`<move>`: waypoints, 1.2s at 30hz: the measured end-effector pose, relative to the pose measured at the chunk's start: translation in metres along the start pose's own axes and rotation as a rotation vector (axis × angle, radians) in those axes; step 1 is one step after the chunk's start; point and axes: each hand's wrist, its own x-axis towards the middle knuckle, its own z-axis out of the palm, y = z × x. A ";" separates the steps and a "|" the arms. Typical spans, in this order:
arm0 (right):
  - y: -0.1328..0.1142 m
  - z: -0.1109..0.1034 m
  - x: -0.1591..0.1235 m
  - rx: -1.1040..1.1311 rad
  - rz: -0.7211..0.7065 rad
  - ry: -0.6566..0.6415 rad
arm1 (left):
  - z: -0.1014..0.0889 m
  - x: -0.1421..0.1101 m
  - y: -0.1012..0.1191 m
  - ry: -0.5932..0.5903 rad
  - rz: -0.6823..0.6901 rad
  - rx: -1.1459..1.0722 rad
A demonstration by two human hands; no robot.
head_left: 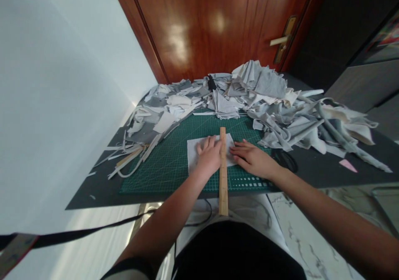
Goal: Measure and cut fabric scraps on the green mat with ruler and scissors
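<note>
A pale grey piece of fabric (192, 157) lies flat on the green cutting mat (174, 159). Across it, pointing toward my body, runs a wooden ruler (223, 167) whose near end sticks out past the table edge. My left hand (208, 156) presses on the fabric just left of the ruler, fingers spread, its thumb side against or close to the wood. To the right, my right hand (252, 159) rests with outstretched fingers at the fabric's right edge, fingertips touching it.
Large heaps of grey and white fabric scraps (264, 84) cover the table's back and right. Narrow strips (149, 151) lie at the left. Scissors-like dark handles (286, 160) sit beside my right wrist. A pink scrap (348, 165) lies near the right edge. Behind stands a wooden door (199, 30).
</note>
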 end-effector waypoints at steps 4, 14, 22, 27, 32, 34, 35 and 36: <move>-0.031 0.012 0.000 0.062 -0.005 0.089 | 0.000 0.004 -0.014 0.007 0.163 -0.037; -0.038 0.033 -0.017 -0.045 0.041 0.030 | 0.003 0.004 -0.016 0.023 0.175 0.050; -0.043 0.023 -0.021 -0.082 0.019 -0.054 | 0.010 0.012 -0.016 0.041 0.149 0.090; -0.042 0.026 -0.022 -0.055 0.011 -0.060 | 0.008 0.011 -0.013 0.038 0.178 0.141; -0.035 -0.003 -0.038 0.012 0.062 0.104 | 0.007 0.012 -0.011 0.030 0.166 0.167; -0.017 -0.030 -0.062 -0.061 0.228 0.301 | 0.007 0.013 -0.011 0.036 0.162 0.161; -0.004 -0.043 -0.079 -0.135 0.348 0.426 | 0.007 0.013 -0.011 0.038 0.160 0.156; 0.011 -0.055 -0.099 -0.231 0.491 0.545 | 0.008 0.013 -0.011 0.037 0.160 0.150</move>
